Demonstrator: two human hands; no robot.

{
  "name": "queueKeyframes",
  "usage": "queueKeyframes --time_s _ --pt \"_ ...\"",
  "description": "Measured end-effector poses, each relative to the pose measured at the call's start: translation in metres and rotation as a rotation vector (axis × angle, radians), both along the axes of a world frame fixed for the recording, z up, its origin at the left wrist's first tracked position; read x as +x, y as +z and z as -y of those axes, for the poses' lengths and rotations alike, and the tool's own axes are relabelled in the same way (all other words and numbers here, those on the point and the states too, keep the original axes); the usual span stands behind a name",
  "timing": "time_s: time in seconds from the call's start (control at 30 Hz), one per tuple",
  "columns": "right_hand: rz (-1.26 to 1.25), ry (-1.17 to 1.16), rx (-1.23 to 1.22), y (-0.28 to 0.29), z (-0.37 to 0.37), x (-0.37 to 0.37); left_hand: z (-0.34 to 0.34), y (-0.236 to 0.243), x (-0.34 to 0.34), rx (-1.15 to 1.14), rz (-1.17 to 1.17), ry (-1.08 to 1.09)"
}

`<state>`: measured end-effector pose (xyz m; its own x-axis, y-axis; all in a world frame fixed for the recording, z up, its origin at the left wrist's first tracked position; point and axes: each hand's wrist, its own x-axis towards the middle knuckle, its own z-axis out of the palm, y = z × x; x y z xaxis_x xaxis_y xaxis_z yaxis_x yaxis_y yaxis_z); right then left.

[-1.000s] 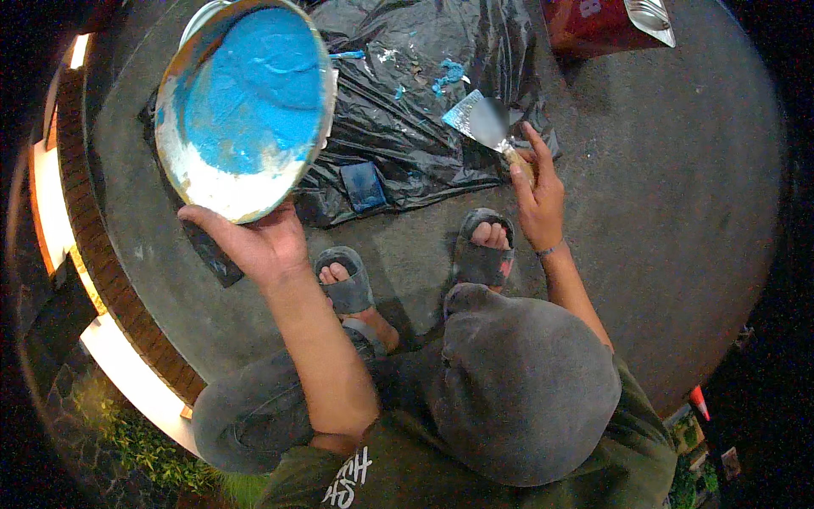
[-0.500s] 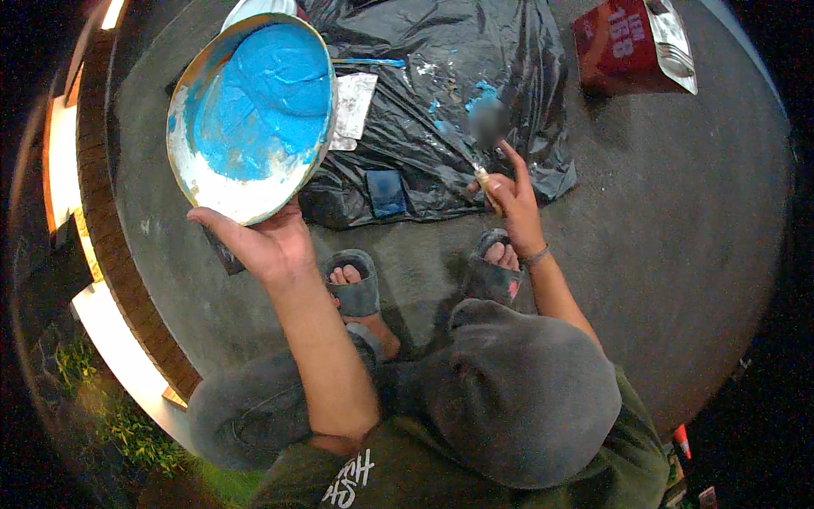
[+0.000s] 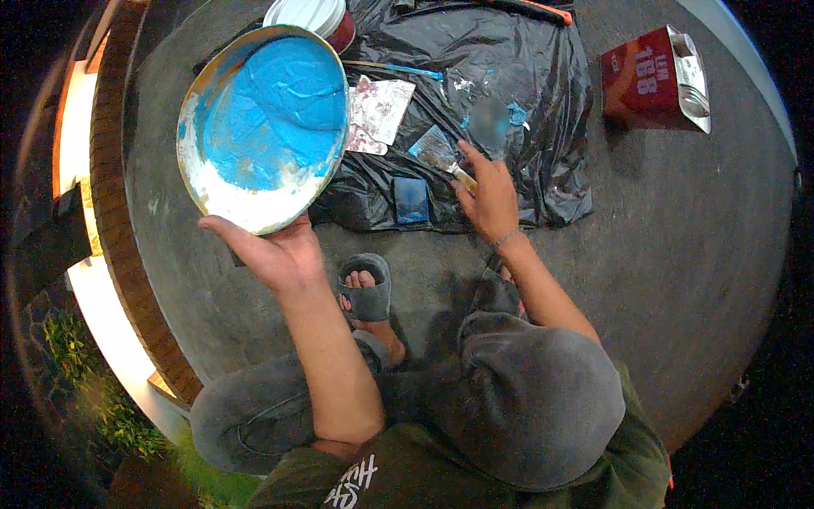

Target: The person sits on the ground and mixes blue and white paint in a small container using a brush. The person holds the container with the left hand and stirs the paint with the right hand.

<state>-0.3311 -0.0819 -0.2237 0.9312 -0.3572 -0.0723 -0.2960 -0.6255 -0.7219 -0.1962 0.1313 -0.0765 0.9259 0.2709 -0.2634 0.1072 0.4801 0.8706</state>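
Note:
My left hand [image 3: 275, 254] is closed on the lower rim of a wide round pan [image 3: 188, 157], holding it tilted above the ground. Thick blue paste [image 3: 284, 110] covers most of its inside, with white paste along the lower edge. The fingers behind the pan are partly hidden. In my right hand [image 3: 492, 197] is a putty knife [image 3: 437, 151], its pale handle between thumb and fingers, the index finger stretched out. Its blue-smeared blade is low over or on a black plastic sheet [image 3: 551, 170]; I cannot tell if they touch.
White smeared cards [image 3: 380, 110], a blue-tipped stick [image 3: 394, 68] and a dark blue square [image 3: 412, 200] lie on the sheet. Beyond the pan stands a white-lidded tub [image 3: 309, 15]. A red can [image 3: 649, 81] stands at right, an orange-ended tool [image 3: 543, 10] at the far edge.
My right hand has brought the putty knife leftward, its blade swinging towards the white cards. The pan stays in my left hand. The view has shifted, showing more of the sheet's far side.

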Motion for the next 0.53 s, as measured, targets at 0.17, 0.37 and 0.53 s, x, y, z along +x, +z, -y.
queueKeyframes --time_s 0.17,0.37,0.53 --pt "0.061 0.293 -0.012 -0.004 -0.022 0.002 -0.002 -0.007 0.0 -0.013 0.004 -0.005" --pt "-0.045 0.454 -0.313 -0.012 -0.048 0.034 0.015 -0.003 0.0 0.033 -0.045 -0.022" --pt "-0.131 0.486 -0.321 -0.012 -0.063 0.049 0.004 -0.009 -0.003 -0.007 0.015 -0.035"
